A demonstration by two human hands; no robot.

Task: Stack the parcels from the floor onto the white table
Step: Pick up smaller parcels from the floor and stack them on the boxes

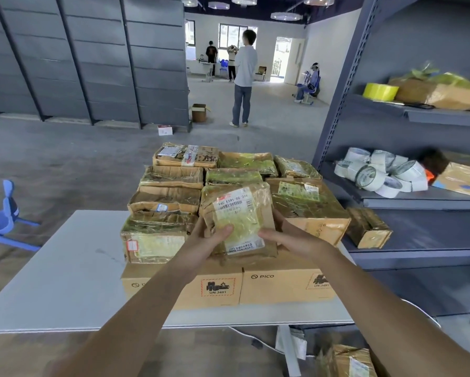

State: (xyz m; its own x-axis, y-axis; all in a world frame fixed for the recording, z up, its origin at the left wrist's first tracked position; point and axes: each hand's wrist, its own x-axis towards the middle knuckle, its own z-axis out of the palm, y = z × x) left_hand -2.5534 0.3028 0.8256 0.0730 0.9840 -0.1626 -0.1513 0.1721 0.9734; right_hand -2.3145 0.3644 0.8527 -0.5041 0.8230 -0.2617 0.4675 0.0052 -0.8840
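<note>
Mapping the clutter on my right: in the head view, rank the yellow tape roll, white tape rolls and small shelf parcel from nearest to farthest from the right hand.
1. Small shelf parcel, lower shelf, just right of the right hand that grips the labelled parcel.
2. White tape rolls, middle shelf, up and right.
3. Yellow tape roll, upper shelf, farthest.

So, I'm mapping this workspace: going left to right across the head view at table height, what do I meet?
Blue chair → taped parcel with red sticker → held parcel → large labelled box → small parcel on the shelf.
</note>
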